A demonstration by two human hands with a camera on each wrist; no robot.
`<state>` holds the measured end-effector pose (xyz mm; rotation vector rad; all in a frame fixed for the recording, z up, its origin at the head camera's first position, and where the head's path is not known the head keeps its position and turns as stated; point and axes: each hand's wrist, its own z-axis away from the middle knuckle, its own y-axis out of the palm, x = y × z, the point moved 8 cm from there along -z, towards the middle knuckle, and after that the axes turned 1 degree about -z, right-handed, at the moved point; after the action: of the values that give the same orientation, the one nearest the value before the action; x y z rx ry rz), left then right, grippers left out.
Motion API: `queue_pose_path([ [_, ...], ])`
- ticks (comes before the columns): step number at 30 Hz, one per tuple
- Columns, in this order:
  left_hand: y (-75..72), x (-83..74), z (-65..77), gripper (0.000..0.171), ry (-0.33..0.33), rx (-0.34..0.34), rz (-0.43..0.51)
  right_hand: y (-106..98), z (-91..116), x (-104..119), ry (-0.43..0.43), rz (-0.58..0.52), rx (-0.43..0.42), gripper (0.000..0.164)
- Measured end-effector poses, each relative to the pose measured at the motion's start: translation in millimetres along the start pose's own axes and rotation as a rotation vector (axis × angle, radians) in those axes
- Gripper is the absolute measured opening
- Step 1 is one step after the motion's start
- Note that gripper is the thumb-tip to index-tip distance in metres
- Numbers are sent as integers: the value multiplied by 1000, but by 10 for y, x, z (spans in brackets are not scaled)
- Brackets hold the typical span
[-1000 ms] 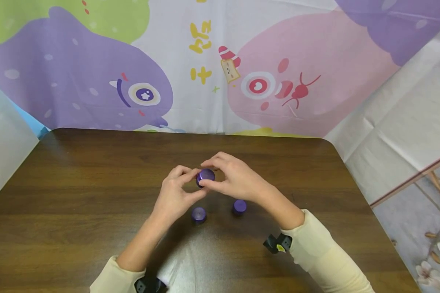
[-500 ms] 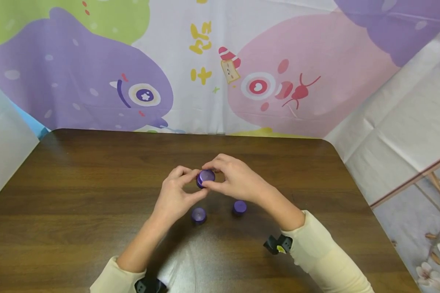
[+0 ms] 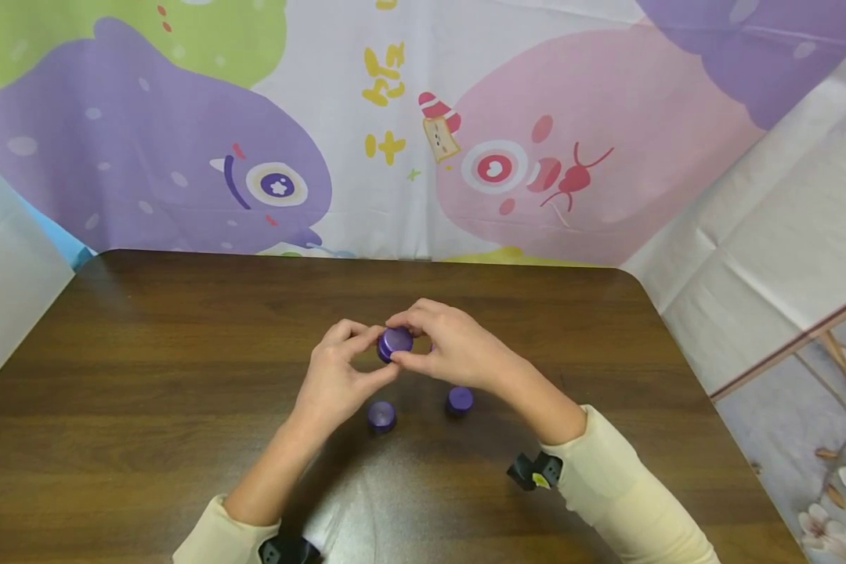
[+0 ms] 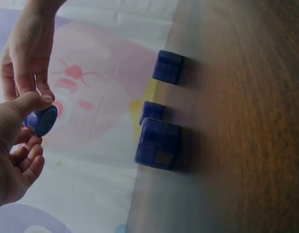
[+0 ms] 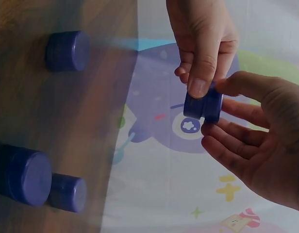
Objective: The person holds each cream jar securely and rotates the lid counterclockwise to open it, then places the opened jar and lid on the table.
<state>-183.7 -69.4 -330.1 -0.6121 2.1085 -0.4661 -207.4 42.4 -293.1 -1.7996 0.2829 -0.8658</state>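
Both hands hold one small purple jar [image 3: 396, 341] over the middle of the table. My left hand [image 3: 333, 380] pinches it from the left between thumb and fingers. From the right, my right hand [image 3: 460, 345] grips the upper part with thumb and fingertips. In the right wrist view the held jar [image 5: 215, 108] shows two round parts, slightly offset. Its flat round end [image 4: 48, 120] shows in the left wrist view. Two more purple jars stand near the hands, one at left [image 3: 381, 416] and one at right [image 3: 459, 400]. Behind the right hand, a third is mostly hidden in the head view.
The dark wooden table [image 3: 183, 352] reaches back to a printed cloth [image 3: 381, 211] with cartoon figures. In the left wrist view, a standing jar [image 4: 159, 144] shows a seam round its middle, with a smaller-looking jar [image 4: 152, 111] beyond it.
The right thumb and fingers have shifted slightly on the held jar's upper part, and the right hand sits a little lower. The left hand keeps its grip. The standing jars have not moved.
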Motion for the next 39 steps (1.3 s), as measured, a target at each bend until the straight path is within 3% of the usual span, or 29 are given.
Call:
queue_pose_path([
  [4, 2, -1, 6, 44, 2, -2, 5, 26, -2, 16, -30, -3, 32, 41],
  [8, 5, -6, 3, 43, 0, 2, -2, -6, 18, 5, -15, -26, 5, 46],
  [14, 20, -11, 2, 38, -4, 13, -3, -13, 14, 3, -13, -16, 8, 33],
  [19, 14, -12, 1, 44, -6, 9, -8, -17, 12, 39, -57, -1, 4, 39],
  [23, 11, -21, -4, 40, -6, 8, -10, -41, 27, 31, -32, -5, -20, 39],
  [27, 17, -31, 3, 39, 7, 4, -9, -17, 27, 22, -23, -1, 12, 34],
  [34, 11, -34, 1, 41, 8, -4, -15, -24, 43, 26, -31, -22, 2, 42],
  [39, 16, -56, 3, 40, 13, -4, -12, -21, 54, 21, -21, -11, 11, 36],
])
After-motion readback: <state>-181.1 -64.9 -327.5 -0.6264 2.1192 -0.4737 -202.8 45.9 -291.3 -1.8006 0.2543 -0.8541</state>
